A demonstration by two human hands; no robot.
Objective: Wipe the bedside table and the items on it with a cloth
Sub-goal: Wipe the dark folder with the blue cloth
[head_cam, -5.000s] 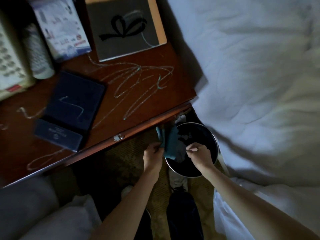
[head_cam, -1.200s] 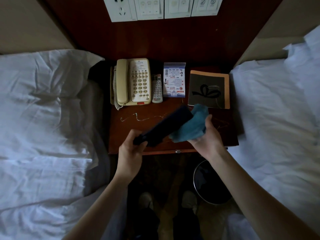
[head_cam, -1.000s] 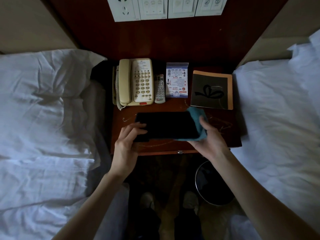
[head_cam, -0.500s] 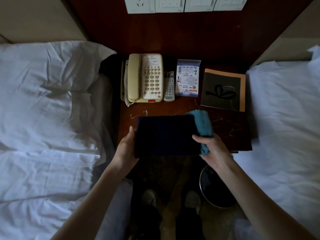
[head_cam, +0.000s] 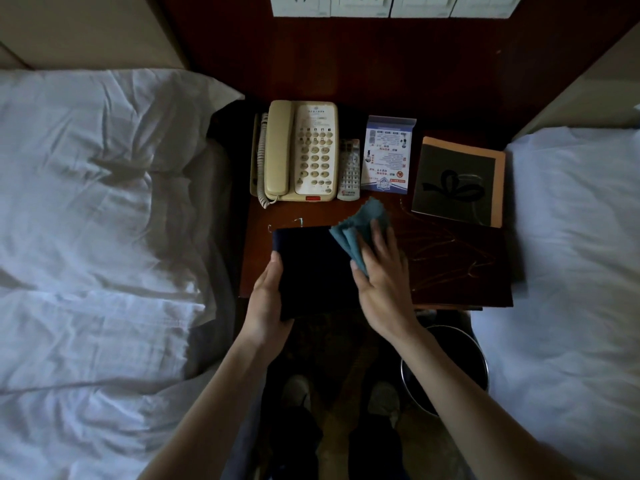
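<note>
A dark wooden bedside table (head_cam: pixel 460 271) stands between two beds, with scribbled marks on its right half. My left hand (head_cam: pixel 268 296) grips the left edge of a dark blue folder (head_cam: pixel 311 268), held flat above the table's front edge. My right hand (head_cam: pixel 381 271) lies flat on the folder's right side and presses a teal cloth (head_cam: pixel 360 226) onto it. At the back sit a cream telephone (head_cam: pixel 298 150), a small remote (head_cam: pixel 349 171), a standing printed card (head_cam: pixel 388 154) and a grey-and-tan booklet (head_cam: pixel 457 181).
White bedding lies on the left (head_cam: pixel 97 237) and on the right (head_cam: pixel 571 254). A metal waste bin (head_cam: pixel 446 368) stands on the floor under the table's right front corner. My shoes (head_cam: pixel 339 400) show below. Wall sockets (head_cam: pixel 381 5) sit above the table.
Five seconds ago both hands held the cloth over the bin. Since then my left hand lifted the folder off the table, and my right hand moved the cloth from its right edge onto its top.
</note>
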